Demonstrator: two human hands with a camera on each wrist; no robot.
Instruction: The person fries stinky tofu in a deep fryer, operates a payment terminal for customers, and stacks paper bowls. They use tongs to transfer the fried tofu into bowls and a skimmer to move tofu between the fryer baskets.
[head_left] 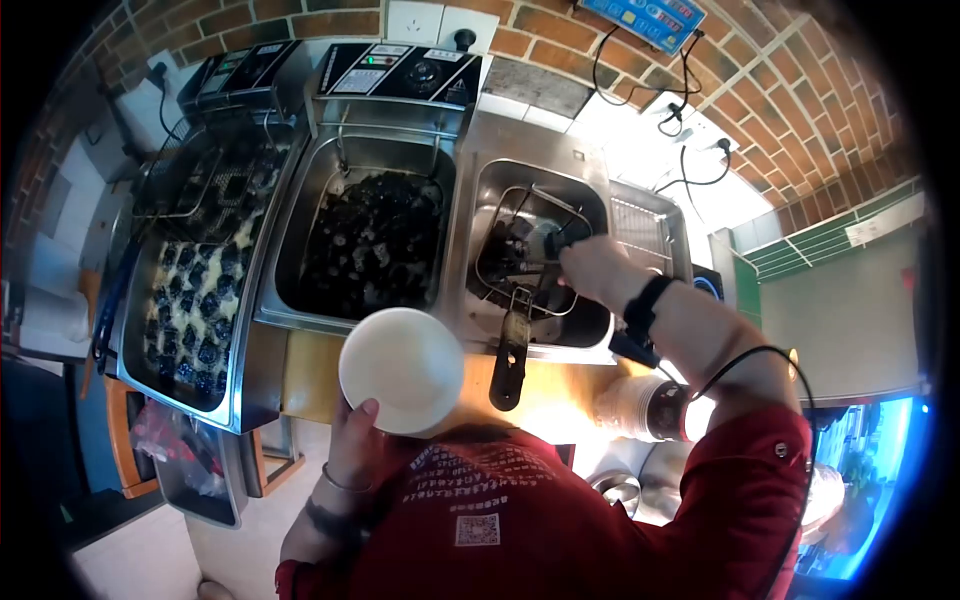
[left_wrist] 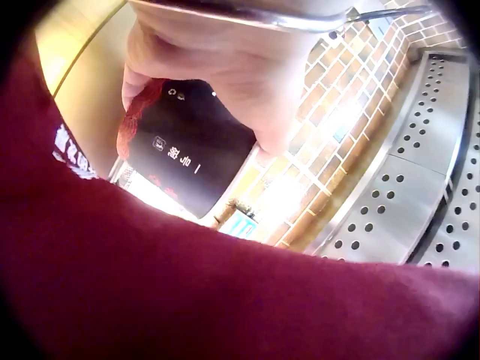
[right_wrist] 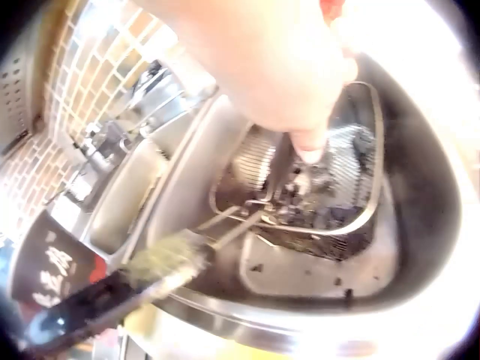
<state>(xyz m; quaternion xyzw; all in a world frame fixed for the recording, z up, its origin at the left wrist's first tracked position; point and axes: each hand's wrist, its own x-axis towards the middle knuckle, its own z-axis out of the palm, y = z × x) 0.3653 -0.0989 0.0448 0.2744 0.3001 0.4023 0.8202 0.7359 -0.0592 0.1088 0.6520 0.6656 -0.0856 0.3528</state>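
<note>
My left hand (head_left: 352,442) grips a paper bowl (head_left: 400,370) by its edge, the white inside turned up in the head view. In the left wrist view the bowl's black outside (left_wrist: 187,142) shows pale lettering and red patches. My right hand (head_left: 598,268) reaches down into a wire-mesh frying basket (right_wrist: 352,161), fingers closed round a dark, narrow object (right_wrist: 280,161) whose kind I cannot tell. Dark bits lie in the basket beneath the fingers. Its long black handle (head_left: 510,365) points toward my body, and the basket sits in a steel basin (right_wrist: 427,180).
Left of the basin, a steel fryer (head_left: 290,270) holds many black pieces in dark liquid. Farther left, another fryer (head_left: 235,400) contains black cubes in bubbling oil, a mesh basket (head_left: 205,190) above its back. Stacked bowls (head_left: 625,408) stand at the counter's right front.
</note>
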